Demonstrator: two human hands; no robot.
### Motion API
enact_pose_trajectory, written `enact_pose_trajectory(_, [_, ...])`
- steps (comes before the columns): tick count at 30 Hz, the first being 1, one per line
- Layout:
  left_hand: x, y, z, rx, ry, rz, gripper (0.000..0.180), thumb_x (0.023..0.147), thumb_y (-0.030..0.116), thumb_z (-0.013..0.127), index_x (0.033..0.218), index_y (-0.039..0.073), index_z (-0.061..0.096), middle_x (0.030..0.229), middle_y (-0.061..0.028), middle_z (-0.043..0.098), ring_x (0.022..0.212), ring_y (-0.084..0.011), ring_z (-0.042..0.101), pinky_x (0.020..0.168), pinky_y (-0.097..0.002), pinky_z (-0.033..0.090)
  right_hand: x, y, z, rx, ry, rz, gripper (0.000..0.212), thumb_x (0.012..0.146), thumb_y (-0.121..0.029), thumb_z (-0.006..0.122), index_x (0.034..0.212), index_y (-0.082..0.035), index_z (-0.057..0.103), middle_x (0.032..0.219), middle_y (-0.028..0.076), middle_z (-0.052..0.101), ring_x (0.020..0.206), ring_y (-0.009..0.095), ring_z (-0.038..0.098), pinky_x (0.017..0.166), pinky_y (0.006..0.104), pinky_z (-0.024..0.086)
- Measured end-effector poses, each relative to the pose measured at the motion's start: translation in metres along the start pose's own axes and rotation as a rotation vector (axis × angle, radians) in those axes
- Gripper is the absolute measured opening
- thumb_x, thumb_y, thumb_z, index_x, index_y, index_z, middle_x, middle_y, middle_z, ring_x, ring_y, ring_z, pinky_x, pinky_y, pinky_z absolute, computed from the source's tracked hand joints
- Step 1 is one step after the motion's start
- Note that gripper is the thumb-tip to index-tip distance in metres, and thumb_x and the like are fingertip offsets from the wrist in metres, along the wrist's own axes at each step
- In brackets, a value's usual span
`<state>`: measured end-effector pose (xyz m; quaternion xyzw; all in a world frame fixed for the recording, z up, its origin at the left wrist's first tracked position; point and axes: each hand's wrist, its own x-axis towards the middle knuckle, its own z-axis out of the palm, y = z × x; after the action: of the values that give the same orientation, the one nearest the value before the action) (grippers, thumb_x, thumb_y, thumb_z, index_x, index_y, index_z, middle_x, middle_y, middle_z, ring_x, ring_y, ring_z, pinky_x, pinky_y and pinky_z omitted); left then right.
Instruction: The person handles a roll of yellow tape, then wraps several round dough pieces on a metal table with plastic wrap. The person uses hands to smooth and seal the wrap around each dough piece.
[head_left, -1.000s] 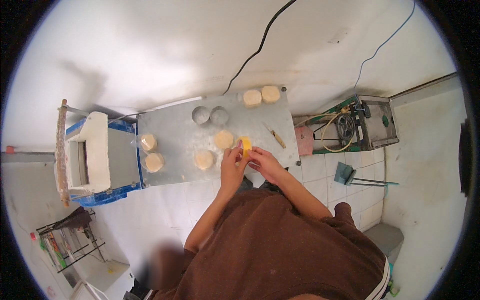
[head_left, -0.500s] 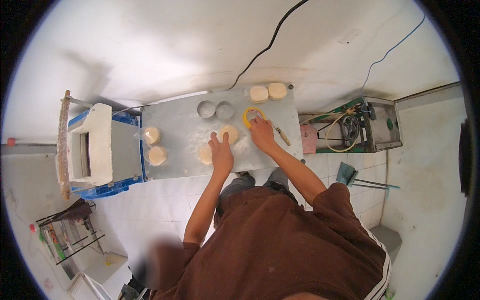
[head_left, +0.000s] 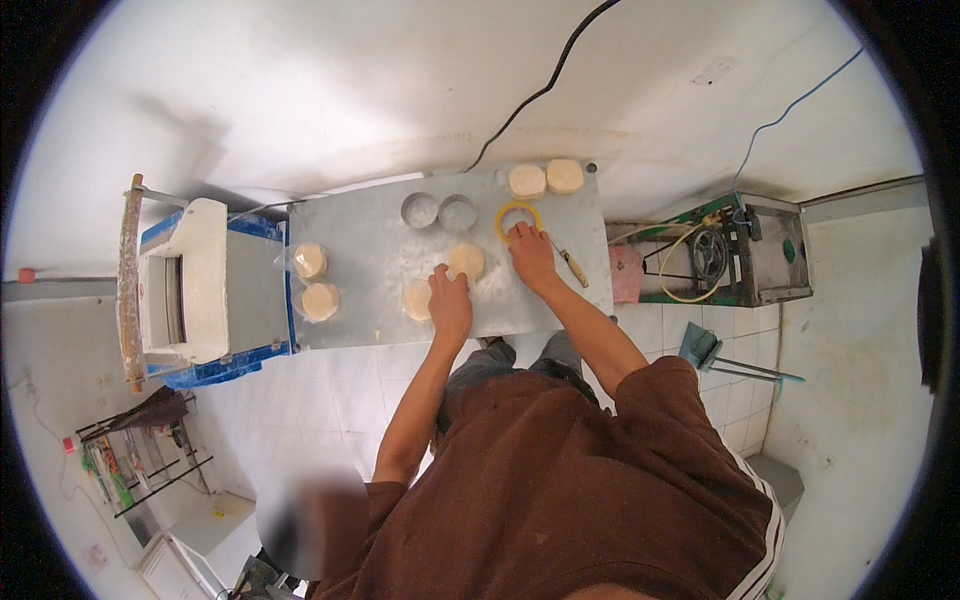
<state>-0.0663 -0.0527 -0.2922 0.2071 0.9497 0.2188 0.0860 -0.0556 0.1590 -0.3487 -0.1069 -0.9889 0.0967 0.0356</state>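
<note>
My left hand (head_left: 451, 305) reaches over the metal table, its bent fingers apart and touching the near edge of a pale, flat round (head_left: 465, 261) that looks like cheese or dough. Close beside that hand on the left lies a second pale round (head_left: 417, 300), partly covered by it. The fingers of my right hand (head_left: 532, 257) are closed on the near rim of a yellow roll of tape (head_left: 503, 217) lying flat. A knife (head_left: 572, 268) with a light handle rests just right of that hand. Two open metal rings (head_left: 420, 211) stand behind the rounds.
Two bagged rounds (head_left: 320, 301) lie at the table's left end, and two more rounds (head_left: 527, 181) sit at the back right. A white and blue machine (head_left: 240, 290) adjoins the table (head_left: 360, 225) on the left. A green-framed machine (head_left: 725, 250) with a wheel stands right.
My left hand has drawn slightly nearer, from over the far round to its near edge. The right hand stays at the tape roll. The whole view has shifted a little.
</note>
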Motion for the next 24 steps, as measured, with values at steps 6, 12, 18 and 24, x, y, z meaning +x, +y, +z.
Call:
enact_pose_trajectory(6, [-0.02,0.002,-0.002,-0.048,-0.055,-0.009,0.014,0.09,0.006,0.065,0.101,0.002,0.072,0.147,-0.0267,0.05,0.131,-0.0439,0.054,0.093,-0.0513,0.056,-0.03,-0.02,-0.03,0.262,0.047,-0.262,0.048,0.091,-0.009,0.059,0.139,-0.017,0.061,0.123,0.012,0.054,0.114,0.029,0.061,0.093,0.0454,0.052])
enact_pose_trajectory(12, [-0.044,-0.002,-0.005,-0.044,-0.118,-0.037,0.014,0.092,0.009,0.067,0.103,0.001,0.07,0.14,-0.0301,0.058,0.12,-0.0467,0.063,0.092,-0.053,0.055,-0.035,-0.037,-0.05,0.178,-0.119,-0.487,0.039,0.091,-0.011,0.063,0.127,-0.023,0.064,0.12,0.009,0.058,0.113,0.028,0.062,0.085,0.0437,0.054])
enact_pose_trajectory(18, [-0.054,-0.004,-0.004,-0.186,-0.098,-0.107,0.021,0.093,0.012,0.069,0.111,0.004,0.063,0.129,-0.0212,0.066,0.109,-0.0424,0.068,0.085,-0.0533,0.055,-0.053,-0.025,-0.058,0.043,-0.262,-0.437,0.012,0.092,-0.022,0.069,0.101,-0.014,0.067,0.101,0.005,0.067,0.099,0.026,0.069,0.079,0.0439,0.054])
enact_pose_trajectory(24, [-0.046,0.0,-0.002,-0.165,-0.078,0.05,0.024,0.09,0.013,0.073,0.11,0.004,0.062,0.117,-0.0204,0.067,0.096,-0.0422,0.069,0.081,-0.0539,0.054,-0.081,-0.002,-0.074,-0.014,-0.293,-0.297,0.016,0.092,-0.028,0.072,0.096,-0.014,0.069,0.098,0.004,0.069,0.098,0.025,0.07,0.076,0.0454,0.055])
